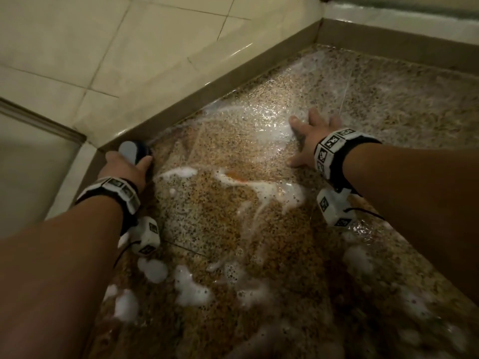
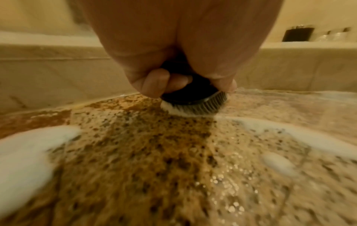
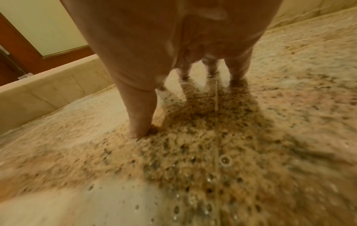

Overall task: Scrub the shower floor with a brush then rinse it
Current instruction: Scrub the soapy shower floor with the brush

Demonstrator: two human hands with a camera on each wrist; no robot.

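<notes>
A round black scrub brush (image 1: 134,151) (image 2: 195,97) with a grey top stands bristles-down on the wet speckled shower floor (image 1: 233,224), close to the left curb. My left hand (image 1: 124,167) (image 2: 173,64) grips it from above, fingers curled round its body. Soapy bristles (image 2: 193,108) press on the floor. My right hand (image 1: 311,136) (image 3: 173,61) lies flat on the floor farther right, fingers spread and straight, thumb (image 3: 139,113) touching the stone. White foam patches (image 1: 189,286) lie across the floor.
A beige raised curb (image 1: 207,84) bounds the floor at left and back, meeting at a corner (image 1: 320,24). Cream tiles (image 1: 103,47) lie beyond it. In the left wrist view, a dark container and glass items (image 2: 297,35) stand on a far ledge.
</notes>
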